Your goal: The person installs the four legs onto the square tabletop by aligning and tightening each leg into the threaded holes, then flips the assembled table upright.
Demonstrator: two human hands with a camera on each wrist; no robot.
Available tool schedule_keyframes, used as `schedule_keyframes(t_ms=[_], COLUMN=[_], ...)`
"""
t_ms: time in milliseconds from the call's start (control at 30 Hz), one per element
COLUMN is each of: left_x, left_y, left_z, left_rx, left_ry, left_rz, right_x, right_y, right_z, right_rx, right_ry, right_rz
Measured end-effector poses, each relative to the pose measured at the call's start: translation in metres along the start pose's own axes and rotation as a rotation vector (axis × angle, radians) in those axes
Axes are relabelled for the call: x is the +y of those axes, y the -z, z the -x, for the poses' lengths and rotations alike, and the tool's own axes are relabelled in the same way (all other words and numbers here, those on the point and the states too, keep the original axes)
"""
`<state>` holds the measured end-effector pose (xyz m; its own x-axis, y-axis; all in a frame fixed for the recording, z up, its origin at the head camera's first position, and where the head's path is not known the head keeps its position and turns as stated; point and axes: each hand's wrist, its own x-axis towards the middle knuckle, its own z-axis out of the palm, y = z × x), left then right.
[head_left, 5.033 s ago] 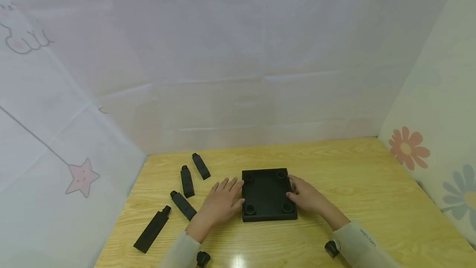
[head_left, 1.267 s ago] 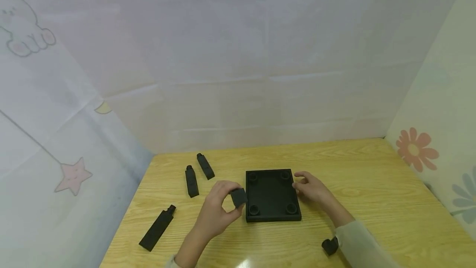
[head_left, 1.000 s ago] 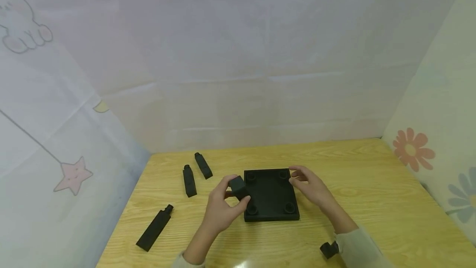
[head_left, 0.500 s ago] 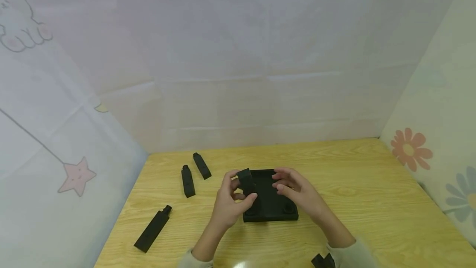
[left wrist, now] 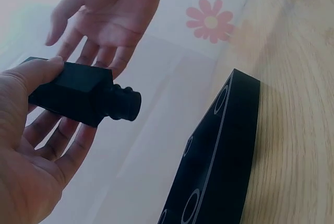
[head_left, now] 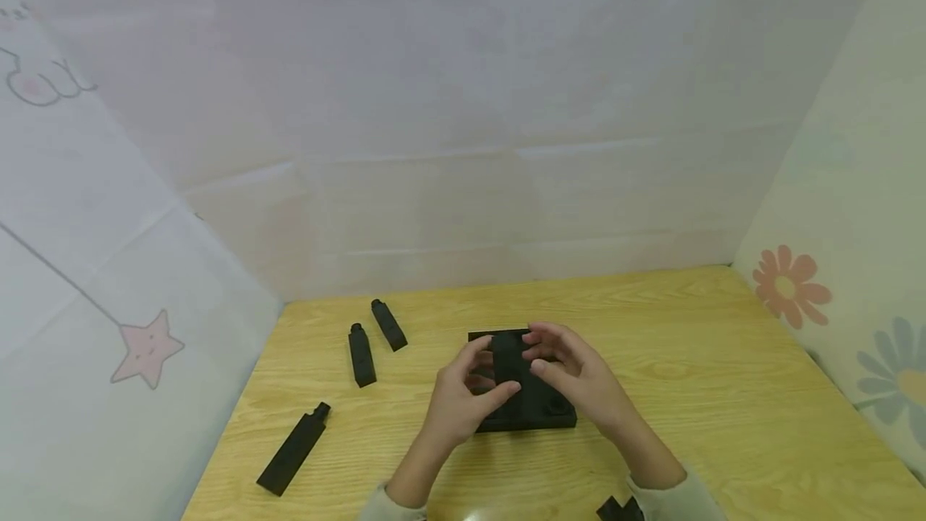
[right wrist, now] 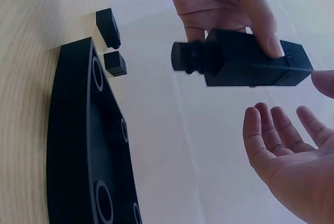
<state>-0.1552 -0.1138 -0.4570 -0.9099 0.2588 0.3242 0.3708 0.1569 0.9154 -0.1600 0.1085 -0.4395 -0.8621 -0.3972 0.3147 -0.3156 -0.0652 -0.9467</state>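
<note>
one black block [left wrist: 73, 92], between both hands [head_left: 583, 383], gripped by the left [head_left: 458, 402]

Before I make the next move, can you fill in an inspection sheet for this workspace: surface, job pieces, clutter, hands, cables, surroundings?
Surface: wood-grain table.
Job pieces: square black base with four round sockets, no leg standing in it; one held leg, knobbed end down, above the base; three loose legs lying to its left.
Clutter: dark object by the right cuff, cut off by the frame.
Left hand: grips the held leg.
Right hand: beside it, fingers loosely bent; contact unclear.
Cables: nothing seen.
Surroundings: pale printed sheets.
</note>
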Motion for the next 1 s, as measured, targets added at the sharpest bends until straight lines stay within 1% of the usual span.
schedule_keyframes(t_ms=[167, 367, 500, 600, 733, 900, 1000], left_x=[-0.001, -0.001, 0.001, 0.002, 0.003, 0.002, 0.001], left_y=[-0.005, -0.01, -0.013, -0.015, -0.017, -0.018, -0.018], left_z=[-0.001, -0.002, -0.003, -0.004, -0.005, -0.005, -0.005], left_rx=[0.005, 0.021, 0.003, -0.004, 0.006, 0.011, 0.015], left_ry=[-0.031, -0.047, -0.066, -0.064, -0.059, -0.083, -0.083], left_rz=[-0.018, -0.043, -0.044, -0.032, -0.01, -0.026, -0.025], right_x=[-0.004, -0.005, -0.005, -0.004, -0.004, -0.006, -0.006], right_y=[-0.001, -0.002, -0.001, -0.002, -0.003, -0.003, -0.001], right_z=[-0.001, -0.002, -0.002, -0.003, -0.004, -0.005, -0.005], right_rx=[0.01, 0.015, 0.003, -0.013, -0.013, -0.001, 0.002], right_ry=[0.009, 0.011, 0.019, 0.025, 0.014, -0.017, -0.033], right_rz=[0.03, 0.051, 0.035, 0.015, 0.002, 0.006, 0.015])
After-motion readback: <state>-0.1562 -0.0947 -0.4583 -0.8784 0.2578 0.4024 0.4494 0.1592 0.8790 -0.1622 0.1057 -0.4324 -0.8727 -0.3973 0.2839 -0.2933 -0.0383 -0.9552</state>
